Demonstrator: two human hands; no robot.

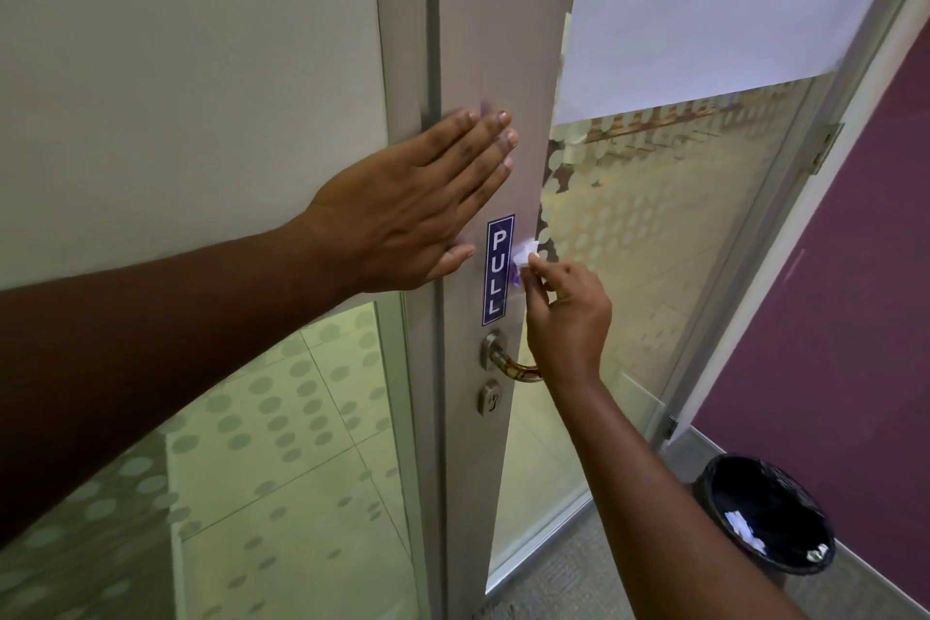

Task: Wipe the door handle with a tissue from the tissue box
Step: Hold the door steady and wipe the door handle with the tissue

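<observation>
Left hand (402,212) is spread flat and empty against the door (483,40), probably just bracing it so it doesn't swing. Right hand (566,317) pinches a scrunched tissue (526,257) beside the PULL sticker (498,269), right above the door handle (508,363). Bin (765,514) sits lower right.
</observation>
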